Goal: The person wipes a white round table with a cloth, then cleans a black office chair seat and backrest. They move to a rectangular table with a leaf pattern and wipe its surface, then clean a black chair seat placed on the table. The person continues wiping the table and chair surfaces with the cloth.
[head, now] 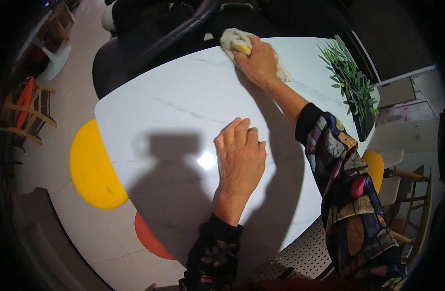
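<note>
My right hand reaches to the far edge of the white marble-patterned table and grips a pale cloth with a yellow patch showing at the thumb and fingers. Part of the cloth hangs out past the hand on its right side and lies on the tabletop. Nearer to me, my left hand rests palm down over the middle of the table, fingers slightly bent, holding nothing. Shadows of my head and arms fall across the surface.
Green leafy plants in a black planter line the table's right end. A black chair stands beyond the far edge. Yellow and red round seats sit at the left, with a perforated seat at the near edge.
</note>
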`<state>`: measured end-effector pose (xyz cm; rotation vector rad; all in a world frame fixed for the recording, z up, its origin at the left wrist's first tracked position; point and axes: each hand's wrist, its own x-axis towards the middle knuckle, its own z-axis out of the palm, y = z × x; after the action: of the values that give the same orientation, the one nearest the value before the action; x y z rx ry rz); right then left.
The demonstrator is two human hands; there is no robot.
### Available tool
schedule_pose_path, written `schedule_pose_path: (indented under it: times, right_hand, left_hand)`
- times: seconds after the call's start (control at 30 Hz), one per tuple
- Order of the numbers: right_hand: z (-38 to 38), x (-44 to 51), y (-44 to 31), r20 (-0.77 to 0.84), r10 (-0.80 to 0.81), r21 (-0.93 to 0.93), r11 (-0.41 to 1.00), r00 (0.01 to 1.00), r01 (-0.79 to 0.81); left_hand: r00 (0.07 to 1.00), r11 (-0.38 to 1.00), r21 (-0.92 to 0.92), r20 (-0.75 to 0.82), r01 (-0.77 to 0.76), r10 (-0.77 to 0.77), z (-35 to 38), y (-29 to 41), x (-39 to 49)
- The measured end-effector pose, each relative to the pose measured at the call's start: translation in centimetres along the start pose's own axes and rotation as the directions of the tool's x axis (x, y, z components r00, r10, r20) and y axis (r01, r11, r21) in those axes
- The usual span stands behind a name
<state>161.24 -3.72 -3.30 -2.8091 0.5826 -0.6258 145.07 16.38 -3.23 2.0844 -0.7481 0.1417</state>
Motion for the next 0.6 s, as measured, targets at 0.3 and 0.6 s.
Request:
schedule_pose_path:
  times: [0.3,0.6]
  right_hand:
    - [0.1,-7.3,-14.0,0.116,-0.482,0.383,0.828,0.868,0.409]
    - [-1.3,-5.0,-3.4,-0.017,-0.666,0.480,0.649,0.746,0.591]
  left_hand:
    - [0.992,0.999,-0.016,0.119,-0.028,0.029,1.2,-0.9,-0.2]
    - [0.997,0.998,0.001,-0.050,-0.062,0.062,1.2,-0.6,0.2]
